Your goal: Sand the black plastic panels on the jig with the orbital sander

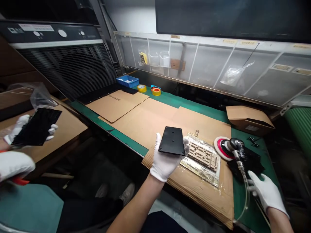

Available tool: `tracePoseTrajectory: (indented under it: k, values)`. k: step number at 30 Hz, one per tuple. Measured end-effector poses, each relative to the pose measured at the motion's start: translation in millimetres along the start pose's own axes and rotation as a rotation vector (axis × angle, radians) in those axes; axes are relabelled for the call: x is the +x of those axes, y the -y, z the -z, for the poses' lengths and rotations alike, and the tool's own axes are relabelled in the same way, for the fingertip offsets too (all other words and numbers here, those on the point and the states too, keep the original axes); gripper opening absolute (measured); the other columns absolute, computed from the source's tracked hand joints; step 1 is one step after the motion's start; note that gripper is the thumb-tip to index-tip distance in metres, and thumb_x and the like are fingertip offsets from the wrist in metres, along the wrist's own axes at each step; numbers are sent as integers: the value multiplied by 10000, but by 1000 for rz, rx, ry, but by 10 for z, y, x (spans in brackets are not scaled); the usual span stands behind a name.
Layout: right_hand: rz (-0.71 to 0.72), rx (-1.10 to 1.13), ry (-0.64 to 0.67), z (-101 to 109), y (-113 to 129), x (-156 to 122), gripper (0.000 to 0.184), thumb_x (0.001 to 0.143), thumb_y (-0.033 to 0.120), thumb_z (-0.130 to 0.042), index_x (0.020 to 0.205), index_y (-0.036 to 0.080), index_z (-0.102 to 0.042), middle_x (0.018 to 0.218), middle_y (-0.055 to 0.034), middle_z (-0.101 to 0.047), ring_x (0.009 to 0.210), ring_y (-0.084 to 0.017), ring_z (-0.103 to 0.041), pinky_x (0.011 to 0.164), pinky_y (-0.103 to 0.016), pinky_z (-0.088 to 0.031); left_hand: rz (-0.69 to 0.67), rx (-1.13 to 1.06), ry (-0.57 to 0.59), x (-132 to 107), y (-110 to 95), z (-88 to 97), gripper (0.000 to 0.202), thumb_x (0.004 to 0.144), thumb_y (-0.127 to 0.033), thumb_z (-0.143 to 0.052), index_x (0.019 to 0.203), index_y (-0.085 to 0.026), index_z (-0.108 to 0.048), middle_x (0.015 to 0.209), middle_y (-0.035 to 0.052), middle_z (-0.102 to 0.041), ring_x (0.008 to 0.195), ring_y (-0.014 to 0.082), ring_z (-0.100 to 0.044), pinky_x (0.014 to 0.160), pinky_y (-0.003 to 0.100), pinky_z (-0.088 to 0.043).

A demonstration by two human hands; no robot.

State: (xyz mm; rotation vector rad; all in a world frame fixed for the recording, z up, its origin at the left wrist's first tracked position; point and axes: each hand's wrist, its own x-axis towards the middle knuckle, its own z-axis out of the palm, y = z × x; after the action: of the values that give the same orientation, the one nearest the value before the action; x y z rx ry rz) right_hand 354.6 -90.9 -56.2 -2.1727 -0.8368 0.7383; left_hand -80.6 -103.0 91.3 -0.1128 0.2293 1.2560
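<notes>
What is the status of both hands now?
Left hand holds black plate, above cardboard. Right hand by sander, grip unclear. Co-worker's hands far left, apart.

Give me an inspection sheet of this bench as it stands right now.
Surface: green mat overlaid with cardboard sheets.
Job's things: black plate; orbital sander lying on the mat; bagged cut-out panel on cardboard.
Clutter: tape rolls, blue tray, cardboard box.
Grippers: left hand holds the black plate flat; right hand rests by the hose, grip unclear.
Cables: clear hose runs from the sander past the bench edge.
Surroundings: co-worker's gloved hands hold another black panel; louvred machine at left.
</notes>
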Motion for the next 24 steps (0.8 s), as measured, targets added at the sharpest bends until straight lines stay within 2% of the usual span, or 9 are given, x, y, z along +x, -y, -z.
tracePoseTrajectory:
  k: [2, 4, 7, 10, 12, 15, 18, 21, 24]
  values:
    - [-74, 110, 27, -165, 104, -117, 994, 676, 486, -831, 1518, 94, -474, 737, -82, -701, 461, -225, -608, 388, -309, -436, -32, 28, -32, 67, -126, 42, 648, 1020, -654, -505, 1326, -112, -686, 1311, 220, -708, 1280, 365, -654, 974, 460, -601]
    - [-92, 167, 24, -295, 224, -221, 948, 650, 465, -847, 1442, 53, -525, 677, -53, -657, 445, -200, -583, 363, -267, -393, -113, 73, -65, 204, -359, 107, 620, 1034, -627, -488, 1316, -116, -694, 1306, 228, -711, 1279, 383, -650, 935, 464, -617]
    - [-99, 301, -31, -426, 336, -277, 942, 610, 422, -851, 1408, 29, -541, 590, 18, -579, 415, -151, -504, 356, -229, -353, -355, 134, -133, 527, -814, 254, 612, 1040, -632, -447, 1300, -137, -694, 1285, 218, -721, 1283, 403, -640, 894, 494, -635]
    - [-110, 456, -152, -442, 322, -220, 1076, 610, 373, -803, 1552, 46, -398, 612, 62, -566, 438, -111, -457, 386, -196, -354, -610, 158, -286, 789, -1135, 449, 668, 1011, -707, -424, 1351, -179, -649, 1310, 178, -716, 1307, 362, -631, 995, 553, -608]
    - [-70, 466, -224, -363, 267, -201, 1105, 621, 390, -782, 1594, 66, -371, 692, 54, -596, 463, -94, -459, 415, -194, -380, -638, 175, -369, 789, -1172, 588, 682, 1001, -711, -443, 1439, -207, -583, 1401, 156, -676, 1352, 315, -614, 1076, 540, -574]
    - [21, 404, -302, -163, 193, -328, 1082, 664, 461, -772, 1614, 96, -404, 821, 29, -634, 493, -82, -469, 452, -210, -412, -391, 187, -433, 555, -936, 751, 810, 977, -663, -545, 1599, -162, -408, 1575, 212, -530, 1452, 313, -546, 1075, 463, -594]
    - [95, 408, -283, 31, 183, -611, 995, 727, 502, -774, 1595, 127, -465, 855, 18, -654, 548, -85, -483, 516, -218, -440, -129, 208, -401, 335, -420, 768, 756, 1041, -497, -531, 1675, -176, -277, 1643, 222, -454, 1493, 304, -512, 1098, 444, -586]
    - [161, 381, -316, 198, 199, -899, 876, 766, 510, -793, 1539, 167, -563, 896, 2, -668, 648, -97, -541, 641, -229, -488, 35, 259, -302, 342, 171, 663, 634, 1091, -343, -465, 1682, -196, -288, 1626, 205, -489, 1479, 306, -531, 1189, 476, -506]
    - [227, 223, -394, 362, 234, -1140, 744, 823, 536, -769, 1472, 190, -652, 923, -27, -693, 698, -121, -581, 714, -261, -511, 159, 345, -180, 467, 623, 562, 626, 1094, -319, -488, 1677, -176, -310, 1610, 192, -515, 1471, 289, -541, 1280, 449, -386]
